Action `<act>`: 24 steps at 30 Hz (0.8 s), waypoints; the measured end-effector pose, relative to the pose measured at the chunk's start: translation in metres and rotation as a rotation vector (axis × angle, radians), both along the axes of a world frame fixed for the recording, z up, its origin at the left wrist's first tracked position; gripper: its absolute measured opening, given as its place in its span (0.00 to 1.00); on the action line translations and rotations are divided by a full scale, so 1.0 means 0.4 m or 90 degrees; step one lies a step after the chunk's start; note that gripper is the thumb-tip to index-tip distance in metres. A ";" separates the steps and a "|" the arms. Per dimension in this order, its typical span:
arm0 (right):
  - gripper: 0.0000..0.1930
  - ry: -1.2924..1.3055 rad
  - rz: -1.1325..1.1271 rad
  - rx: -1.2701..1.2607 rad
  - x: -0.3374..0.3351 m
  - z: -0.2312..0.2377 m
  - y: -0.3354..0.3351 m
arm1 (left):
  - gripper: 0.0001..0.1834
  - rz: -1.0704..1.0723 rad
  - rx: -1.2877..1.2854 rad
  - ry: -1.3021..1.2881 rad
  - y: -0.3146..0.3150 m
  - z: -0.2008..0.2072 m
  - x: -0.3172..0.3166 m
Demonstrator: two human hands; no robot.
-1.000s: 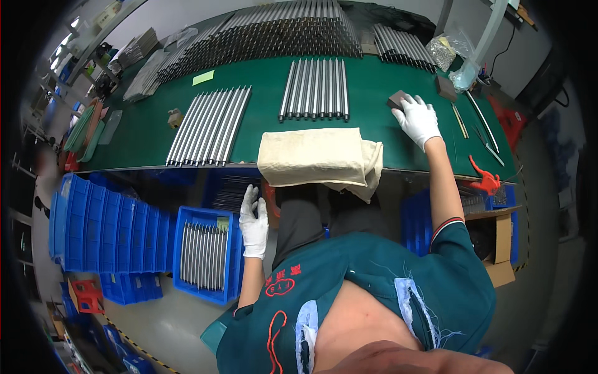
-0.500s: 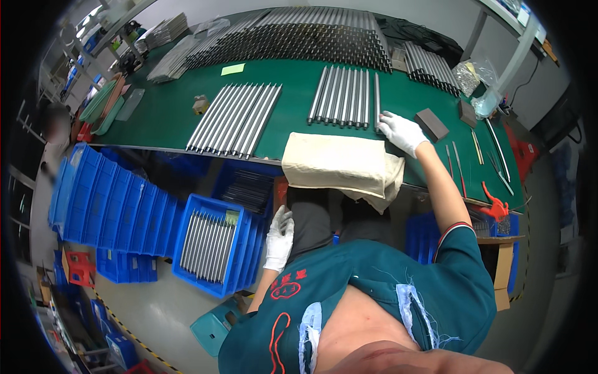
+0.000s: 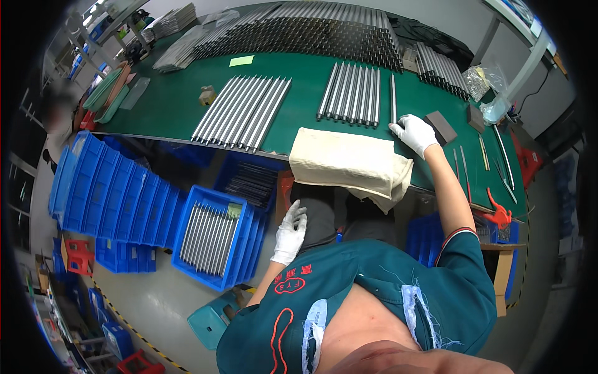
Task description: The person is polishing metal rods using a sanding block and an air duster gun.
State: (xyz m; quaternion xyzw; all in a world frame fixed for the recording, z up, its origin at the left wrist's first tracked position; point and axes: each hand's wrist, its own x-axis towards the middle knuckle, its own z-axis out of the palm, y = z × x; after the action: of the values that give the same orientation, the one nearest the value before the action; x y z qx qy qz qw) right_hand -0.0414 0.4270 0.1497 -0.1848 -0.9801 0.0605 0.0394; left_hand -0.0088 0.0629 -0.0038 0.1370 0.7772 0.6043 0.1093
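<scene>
My right hand (image 3: 415,133), in a white glove, reaches across the green table (image 3: 168,106) and closes its fingers on the near end of a single metal rod (image 3: 393,96). That rod lies just right of a row of several rods (image 3: 352,93). A dark block (image 3: 441,126) sits right beside the hand. My left hand (image 3: 291,234), also gloved, hangs below the table edge by my lap with fingers apart and nothing in it. It is nearest to a blue crate (image 3: 243,240) holding rods. A folded beige cloth (image 3: 349,163) drapes over the table's front edge.
A second row of rods (image 3: 243,112) lies to the left, and a large stack of rods (image 3: 299,31) fills the back. Blue bins (image 3: 106,193) stand on the floor at left. Hand tools (image 3: 498,168) and red pliers (image 3: 498,215) lie at the right end.
My right hand has moved left from the dark block to the single rod beside the row. My left hand stays low by my lap.
</scene>
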 end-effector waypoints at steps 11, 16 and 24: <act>0.25 0.051 0.024 0.028 0.005 -0.018 0.005 | 0.24 -0.006 -0.019 -0.010 -0.006 0.014 0.009; 0.24 0.056 0.038 0.010 0.010 -0.025 0.014 | 0.23 -0.007 -0.022 -0.006 -0.009 0.021 0.014; 0.24 0.040 0.031 0.012 0.013 -0.027 0.030 | 0.24 -0.019 -0.022 -0.022 0.002 0.015 0.015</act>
State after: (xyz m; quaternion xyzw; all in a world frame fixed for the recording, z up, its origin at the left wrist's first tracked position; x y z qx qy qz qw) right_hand -0.0363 0.4392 0.1390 -0.1588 -0.9831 0.0578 0.0703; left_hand -0.0026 0.0639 0.0020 0.1363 0.7834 0.5915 0.1337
